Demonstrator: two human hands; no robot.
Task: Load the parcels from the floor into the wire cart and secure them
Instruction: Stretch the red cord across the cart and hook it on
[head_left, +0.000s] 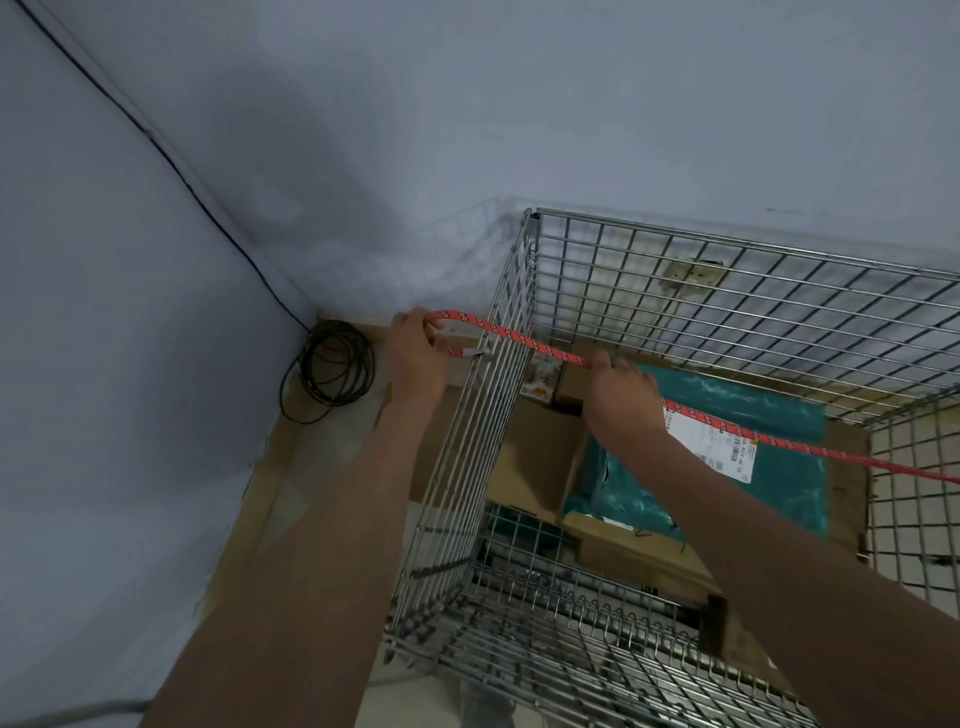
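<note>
The wire cart (727, 260) stands in a wall corner, its mesh sides upright. Inside lie a teal plastic parcel (769, 415) with a white label and brown cardboard boxes (535, 457) beneath and beside it. An orange patterned cord (519, 338) stretches across the cart from the right side through the left mesh wall. My left hand (415, 358) is outside the left wall, shut on the cord's looped end, where a metal hook shows at the mesh. My right hand (618, 389) is inside the cart, shut on the cord above the parcels.
A coil of black cable (332, 369) lies on the floor in the corner, with a cable running up the wall. Pale walls close in behind and to the left. The cart's folded lower mesh panel (571, 649) lies close to me.
</note>
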